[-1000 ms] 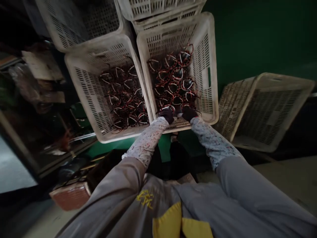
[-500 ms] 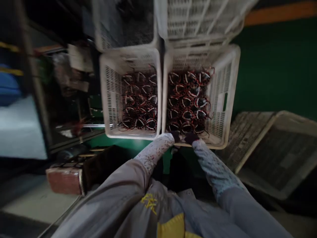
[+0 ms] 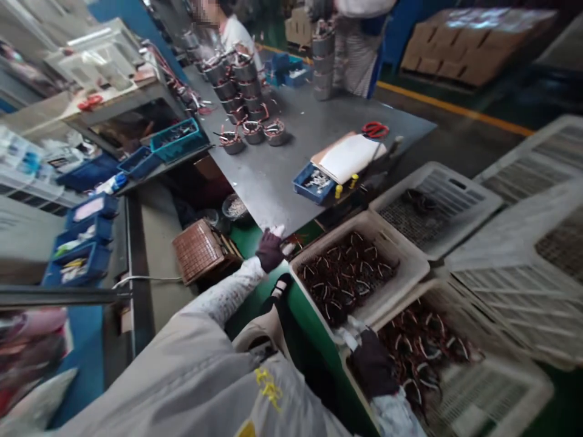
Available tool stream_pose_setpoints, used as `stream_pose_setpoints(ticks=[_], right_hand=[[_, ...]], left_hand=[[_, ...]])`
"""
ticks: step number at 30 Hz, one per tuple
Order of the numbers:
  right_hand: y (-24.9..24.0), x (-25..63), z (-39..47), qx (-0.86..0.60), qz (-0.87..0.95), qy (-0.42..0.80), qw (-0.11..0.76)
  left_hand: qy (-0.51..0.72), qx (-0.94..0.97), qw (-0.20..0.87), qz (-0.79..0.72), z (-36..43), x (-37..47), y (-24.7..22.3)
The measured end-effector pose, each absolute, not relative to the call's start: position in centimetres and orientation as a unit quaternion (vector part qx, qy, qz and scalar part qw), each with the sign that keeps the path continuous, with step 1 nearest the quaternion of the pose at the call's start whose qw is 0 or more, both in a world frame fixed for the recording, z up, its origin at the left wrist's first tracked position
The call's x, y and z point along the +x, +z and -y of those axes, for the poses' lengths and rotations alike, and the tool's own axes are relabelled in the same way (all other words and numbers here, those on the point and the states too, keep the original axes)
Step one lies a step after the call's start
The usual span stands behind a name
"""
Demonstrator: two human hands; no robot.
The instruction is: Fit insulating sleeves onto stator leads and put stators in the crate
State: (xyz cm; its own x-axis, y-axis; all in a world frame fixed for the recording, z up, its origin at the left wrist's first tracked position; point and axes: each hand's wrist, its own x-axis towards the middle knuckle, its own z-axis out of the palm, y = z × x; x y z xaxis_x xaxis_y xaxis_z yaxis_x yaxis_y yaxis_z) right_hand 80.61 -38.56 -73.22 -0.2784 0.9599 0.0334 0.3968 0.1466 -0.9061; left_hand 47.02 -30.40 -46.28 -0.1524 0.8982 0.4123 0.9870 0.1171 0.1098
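My left hand point(image 3: 271, 250), in a dark glove with pale fingertips, is held out with fingers apart at the near corner of the grey table point(image 3: 273, 188). It holds nothing that I can see. My right hand point(image 3: 373, 361), gloved alike, reaches over the near white crate point(image 3: 510, 376), its fingers stretched toward the corner where that crate meets the second white crate point(image 3: 410, 264). Nothing shows in its fingers. Rows of copper-wound motor stators point(image 3: 348, 276) with white lead loops fill the second crate; more stators point(image 3: 423, 346) lie in the near one.
On the table stand stacked stators point(image 3: 241, 88), a blue bin of small white parts point(image 3: 314, 182), paper sheets point(image 3: 350, 156) and red-handled scissors point(image 3: 375, 129). A brown box point(image 3: 198, 249) sits on the left. More crates point(image 3: 441, 206) stand to the right. Co-workers point(image 3: 239, 36) are behind the table.
The view has swung left and up, bringing the table into sight. My left hand has left the crate's front rim for the table corner; my right hand has stayed by the crates.
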Motion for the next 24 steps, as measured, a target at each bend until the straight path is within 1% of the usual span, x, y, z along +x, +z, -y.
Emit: stream_pose_setpoints(ticks=[3, 6, 8, 9, 11, 12, 14, 16, 19, 20, 22, 24], right_hand=[[-68.5, 75.9, 35.3, -0.491, 0.650, 0.424, 0.396], [-61.2, 70.9, 30.7, -0.450, 0.665, 0.400, 0.443], [-55.2, 67.7, 25.9, -0.408, 0.711, 0.374, 0.433], [-52.0, 66.1, 22.9, -0.390, 0.739, 0.361, 0.414], [-45.8, 62.6, 15.8, -0.379, 0.780, 0.316, 0.385], [-42.9, 60.8, 12.0, -0.378, 0.792, 0.283, 0.387], [-37.6, 57.0, 4.4, -0.373, 0.807, 0.216, 0.404], [-32.7, 53.1, -2.6, -0.382, 0.822, 0.167, 0.389], [-26.2, 47.9, -10.5, -0.435, 0.844, 0.120, 0.291], [-24.5, 46.4, -12.4, -0.445, 0.842, 0.119, 0.281], [-21.8, 43.8, -15.3, -0.462, 0.843, 0.123, 0.244], [-20.3, 41.8, -17.2, -0.469, 0.852, 0.128, 0.194]], left_hand=[[-0.189, -0.596, 0.142, 0.767, 21.2, 41.2, -36.9], [-0.177, -0.548, 0.149, 0.804, 11.4, 35.3, -27.5], [-0.161, -0.529, 0.156, 0.819, 5.7, 31.0, -21.8], [-0.150, -0.524, 0.159, 0.823, 3.3, 28.8, -19.2], [-0.120, -0.511, 0.149, 0.838, -0.6, 24.4, -15.2], [-0.101, -0.509, 0.142, 0.843, -1.9, 22.4, -13.8], [-0.050, -0.515, 0.122, 0.847, -3.6, 19.0, -12.2], [0.005, -0.531, 0.114, 0.840, -4.1, 16.8, -12.0], [0.047, -0.541, 0.133, 0.829, -3.4, 15.6, -13.3], [0.045, -0.543, 0.142, 0.827, -2.9, 15.6, -14.0], [0.031, -0.553, 0.149, 0.819, -1.3, 15.9, -15.6], [0.012, -0.578, 0.143, 0.803, 1.1, 16.5, -17.8]])
